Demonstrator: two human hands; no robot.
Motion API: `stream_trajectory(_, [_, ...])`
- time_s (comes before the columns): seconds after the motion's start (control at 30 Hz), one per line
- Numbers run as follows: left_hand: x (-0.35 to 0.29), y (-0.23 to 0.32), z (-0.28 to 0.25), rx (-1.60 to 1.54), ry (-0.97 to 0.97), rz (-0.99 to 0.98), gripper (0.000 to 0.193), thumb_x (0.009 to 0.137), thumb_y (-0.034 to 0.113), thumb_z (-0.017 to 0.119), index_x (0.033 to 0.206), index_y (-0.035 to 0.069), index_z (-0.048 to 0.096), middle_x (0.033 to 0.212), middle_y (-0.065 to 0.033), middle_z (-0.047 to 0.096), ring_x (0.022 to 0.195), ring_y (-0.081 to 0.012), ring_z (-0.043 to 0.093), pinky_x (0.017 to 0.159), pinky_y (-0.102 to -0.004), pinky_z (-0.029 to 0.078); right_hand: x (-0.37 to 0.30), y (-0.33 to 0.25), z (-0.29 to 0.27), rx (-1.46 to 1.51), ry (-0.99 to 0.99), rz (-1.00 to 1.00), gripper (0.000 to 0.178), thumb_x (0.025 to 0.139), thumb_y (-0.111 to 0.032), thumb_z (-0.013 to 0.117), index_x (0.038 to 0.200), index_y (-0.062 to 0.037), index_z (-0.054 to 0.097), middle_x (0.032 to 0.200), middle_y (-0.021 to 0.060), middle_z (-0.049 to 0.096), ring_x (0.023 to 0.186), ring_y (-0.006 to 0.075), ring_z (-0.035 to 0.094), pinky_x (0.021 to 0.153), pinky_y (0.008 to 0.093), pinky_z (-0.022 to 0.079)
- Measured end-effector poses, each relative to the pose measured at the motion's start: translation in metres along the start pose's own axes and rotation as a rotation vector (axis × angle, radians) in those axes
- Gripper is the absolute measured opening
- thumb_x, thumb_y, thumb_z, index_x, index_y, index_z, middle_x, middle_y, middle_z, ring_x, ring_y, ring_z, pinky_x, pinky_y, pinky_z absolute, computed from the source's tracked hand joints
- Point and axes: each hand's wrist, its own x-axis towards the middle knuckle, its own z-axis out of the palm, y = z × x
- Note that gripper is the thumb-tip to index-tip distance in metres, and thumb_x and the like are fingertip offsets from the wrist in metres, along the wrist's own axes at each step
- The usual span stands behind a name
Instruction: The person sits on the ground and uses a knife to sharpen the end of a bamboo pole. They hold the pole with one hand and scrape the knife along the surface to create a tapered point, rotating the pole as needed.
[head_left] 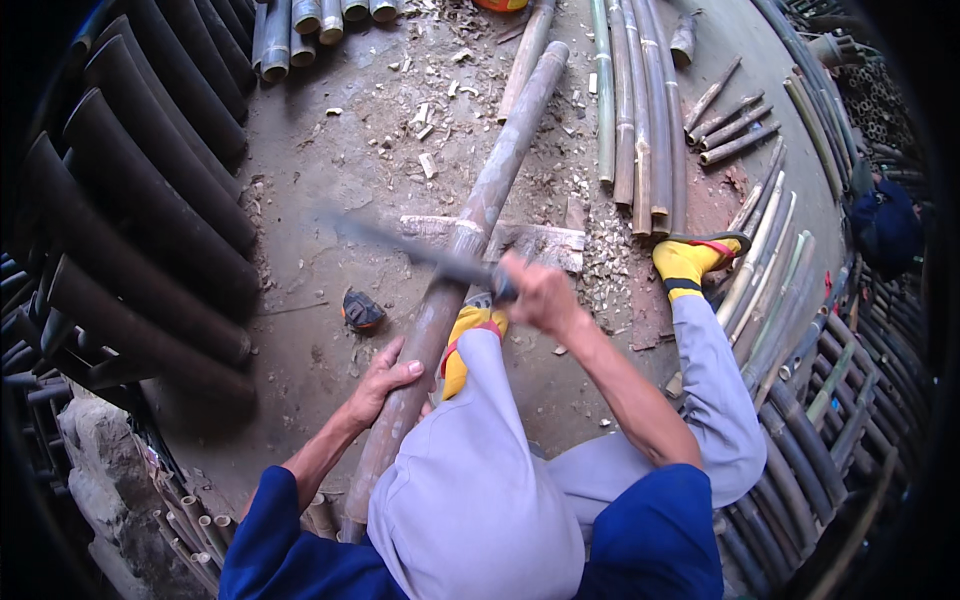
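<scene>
Dusty concrete floor (320,180), littered with pale chips, carries a long bamboo pole (470,250) running from the person's lap up toward the top of the view, its middle resting on a flat wooden block (540,243). The left hand (380,385) presses on the pole's near stretch, fingers wrapped partly over it, while the right hand (535,292) is closed tight around the handle of a long blade (400,245) laid across the pole. This looks like trimming or chopping at the pole's surface; the next stroke calls for a steady left hold clear of the edge. Motion blurs the blade, so its contact point is unclear, and the pole's near end is hidden behind the knee.
</scene>
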Motion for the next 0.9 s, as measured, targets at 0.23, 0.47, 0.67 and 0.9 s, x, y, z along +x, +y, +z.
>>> stream_trajectory(0.23, [0.001,-0.001,-0.008,-0.075,-0.003,-0.070,0.048,0.088,0.029,0.054,0.124,0.002,0.040,0.085,-0.0149,0.060,0.059,-0.0220,0.065,0.051,-0.0293,0.054,-0.002,-0.006,-0.001,0.016,-0.043,-0.054,0.031,0.076,-0.021,0.067,0.092,-0.0063,0.044,0.064,0.0161,0.063,0.050,0.0272,0.063,0.047,0.0357,0.057])
stream_trajectory(0.47, [0.006,-0.012,-0.013,-0.055,-0.045,-0.098,0.051,0.089,0.043,0.049,0.111,-0.003,0.050,0.081,-0.0156,0.062,0.063,-0.0211,0.063,0.052,-0.0306,0.053,-0.007,0.000,-0.001,0.119,-0.028,0.121,0.025,0.075,-0.020,0.066,0.087,-0.0073,0.048,0.067,0.0148,0.063,0.057,0.0287,0.066,0.052,0.0376,0.057])
stream_trajectory(0.67, [0.005,-0.003,-0.004,-0.028,-0.062,-0.107,0.050,0.089,0.040,0.051,0.117,-0.001,0.044,0.080,-0.0149,0.060,0.059,-0.0208,0.063,0.050,-0.0296,0.054,-0.003,0.032,-0.002,0.177,-0.062,0.374,0.021,0.077,-0.018,0.061,0.086,-0.0078,0.045,0.067,0.0134,0.061,0.054,0.0259,0.064,0.045,0.0362,0.056])
stream_trajectory(0.9, [0.005,-0.002,-0.001,-0.087,-0.023,-0.101,0.049,0.089,0.039,0.051,0.118,0.000,0.042,0.080,-0.0150,0.059,0.058,-0.0218,0.064,0.049,-0.0305,0.055,0.010,0.035,-0.004,0.272,0.099,0.477,0.030,0.074,-0.017,0.067,0.086,-0.0018,0.045,0.065,0.0166,0.061,0.056,0.0260,0.064,0.044,0.0359,0.052])
